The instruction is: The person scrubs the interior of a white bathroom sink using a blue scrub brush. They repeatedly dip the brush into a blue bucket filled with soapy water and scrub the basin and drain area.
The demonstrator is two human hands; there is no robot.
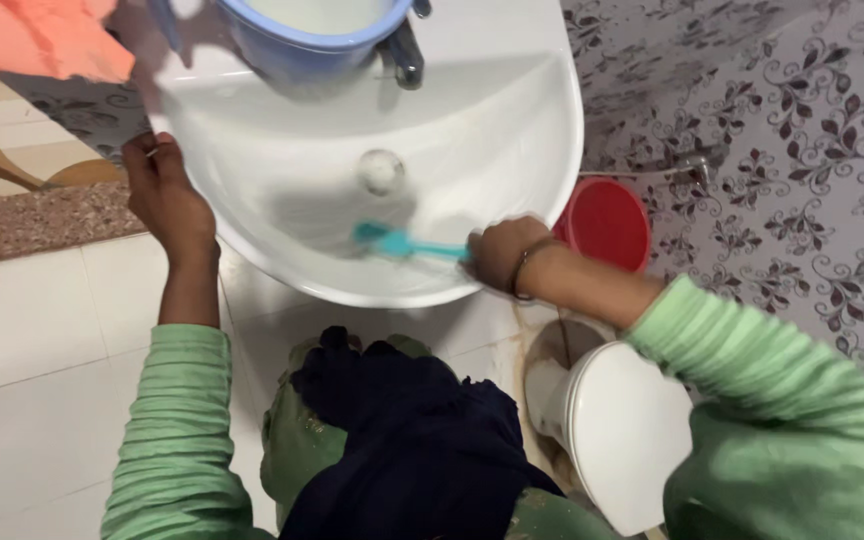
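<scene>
Head view: teal brush (399,242) in right hand (500,252) grip.

The teal brush (402,243) lies nearly level inside the white basin (512,130), its head at about nine o'clock (blurred, so bristles cannot be made out) and its handle running toward three o'clock. It sits at six o'clock from the drain (380,170).

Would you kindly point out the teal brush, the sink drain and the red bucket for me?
teal brush (404,243): head view, on the handle just behind the bristle end.
sink drain (381,170): head view, middle of the round drain fitting.
red bucket (607,222): head view, on its inner wall right of the sink.
</scene>
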